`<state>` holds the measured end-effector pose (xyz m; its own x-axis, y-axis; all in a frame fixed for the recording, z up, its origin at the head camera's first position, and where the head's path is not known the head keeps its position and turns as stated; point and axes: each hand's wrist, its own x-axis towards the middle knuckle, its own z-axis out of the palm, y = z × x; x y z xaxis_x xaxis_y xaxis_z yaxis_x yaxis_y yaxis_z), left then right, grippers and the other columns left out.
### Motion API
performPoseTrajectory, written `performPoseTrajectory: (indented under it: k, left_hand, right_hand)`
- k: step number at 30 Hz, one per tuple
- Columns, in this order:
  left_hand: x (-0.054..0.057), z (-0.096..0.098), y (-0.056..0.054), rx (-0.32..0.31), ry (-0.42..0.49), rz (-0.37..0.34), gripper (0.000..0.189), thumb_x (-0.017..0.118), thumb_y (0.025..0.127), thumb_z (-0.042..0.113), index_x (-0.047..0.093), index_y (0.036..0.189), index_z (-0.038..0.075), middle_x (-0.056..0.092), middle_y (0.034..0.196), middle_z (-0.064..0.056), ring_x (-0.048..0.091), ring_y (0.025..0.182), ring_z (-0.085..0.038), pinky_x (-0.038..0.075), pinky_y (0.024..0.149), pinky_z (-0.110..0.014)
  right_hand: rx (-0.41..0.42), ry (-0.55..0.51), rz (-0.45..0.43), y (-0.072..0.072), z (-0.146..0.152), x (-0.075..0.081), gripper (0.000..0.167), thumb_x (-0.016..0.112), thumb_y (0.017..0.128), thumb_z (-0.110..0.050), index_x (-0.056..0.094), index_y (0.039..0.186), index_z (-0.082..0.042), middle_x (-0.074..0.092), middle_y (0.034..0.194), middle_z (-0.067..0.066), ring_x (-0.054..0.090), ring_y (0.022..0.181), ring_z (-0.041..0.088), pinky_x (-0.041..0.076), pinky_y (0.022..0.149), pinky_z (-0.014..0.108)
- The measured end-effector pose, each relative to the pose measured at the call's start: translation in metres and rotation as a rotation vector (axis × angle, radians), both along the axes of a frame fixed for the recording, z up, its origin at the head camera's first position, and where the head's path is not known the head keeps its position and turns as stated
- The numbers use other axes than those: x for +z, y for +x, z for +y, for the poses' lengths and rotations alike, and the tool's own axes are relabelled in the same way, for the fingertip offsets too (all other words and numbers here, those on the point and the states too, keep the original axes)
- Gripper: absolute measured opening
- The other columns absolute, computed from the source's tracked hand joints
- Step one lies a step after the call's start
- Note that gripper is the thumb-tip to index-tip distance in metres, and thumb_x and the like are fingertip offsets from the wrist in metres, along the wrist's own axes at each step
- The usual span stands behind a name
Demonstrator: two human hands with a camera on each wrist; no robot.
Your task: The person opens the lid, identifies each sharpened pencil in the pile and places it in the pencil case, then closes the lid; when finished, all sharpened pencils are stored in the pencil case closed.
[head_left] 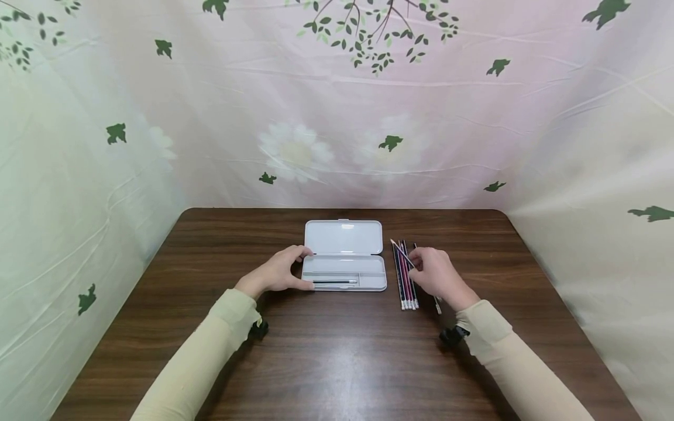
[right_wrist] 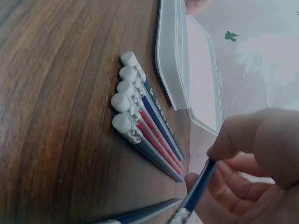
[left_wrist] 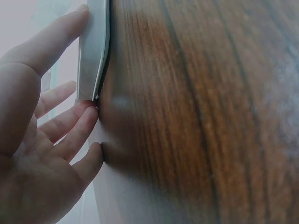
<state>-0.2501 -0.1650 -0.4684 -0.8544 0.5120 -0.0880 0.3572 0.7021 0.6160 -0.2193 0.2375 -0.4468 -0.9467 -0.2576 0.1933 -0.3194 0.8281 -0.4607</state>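
Observation:
A white pencil case (head_left: pixel 343 237) lies with its lid folded back. One dark pencil (head_left: pixel 334 281) is in its front compartment. My left hand (head_left: pixel 281 269) grips the case's left end, the thumb on the front wall in the left wrist view and fingertips at the corner. To the right of the case, my right hand (head_left: pixel 434 272) pinches a dark blue pencil (right_wrist: pixel 200 184) between thumb and fingers, its pointed end toward the back left. The held pencil is tilted over a row of several pencils (right_wrist: pixel 152 116) with white erasers, in dark blue, red and black.
Another dark pencil (right_wrist: pixel 149 211) lies apart, to the right of the row, partly under the right hand. The brown wooden table (head_left: pixel 337 351) reaches back to a patterned cloth (head_left: pixel 337 117) that also hangs at both sides.

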Motion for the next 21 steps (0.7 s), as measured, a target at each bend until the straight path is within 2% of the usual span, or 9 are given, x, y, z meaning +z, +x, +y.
performPoseTrajectory:
  k: [9, 15, 21]
  left_hand:
    - [0.001, 0.0, 0.001, 0.006, 0.0, -0.014, 0.08, 0.091, 0.081, 0.044, 0.053, 0.146, 0.015, 0.054, 0.146, -0.007, 0.053, 0.132, -0.026, 0.044, 0.113, -0.047]
    - [0.003, -0.001, 0.001, 0.004, -0.002, -0.016, 0.08, 0.091, 0.081, 0.044, 0.053, 0.146, 0.015, 0.054, 0.146, -0.007, 0.053, 0.132, -0.026, 0.044, 0.112, -0.046]
    - [0.002, -0.001, 0.001, -0.007, 0.012, 0.001, 0.08, 0.092, 0.081, 0.044, 0.054, 0.145, 0.013, 0.055, 0.145, -0.009, 0.054, 0.13, -0.028, 0.045, 0.112, -0.047]
  right_hand:
    - [0.176, 0.006, 0.1, -0.002, -0.02, 0.001, 0.024, 0.068, 0.081, 0.006, 0.076, 0.102, -0.001, 0.066, 0.087, 0.005, 0.059, 0.078, 0.017, 0.053, 0.069, 0.036]
    - [0.244, 0.003, 0.145, -0.008, -0.038, 0.003, 0.026, 0.067, 0.081, 0.011, 0.077, 0.101, -0.001, 0.07, 0.089, 0.005, 0.063, 0.083, 0.018, 0.056, 0.074, 0.039]
    - [0.286, 0.033, 0.178, -0.013, -0.061, 0.002, 0.025, 0.069, 0.084, 0.013, 0.078, 0.103, 0.0, 0.074, 0.099, 0.011, 0.071, 0.093, 0.025, 0.06, 0.084, 0.043]
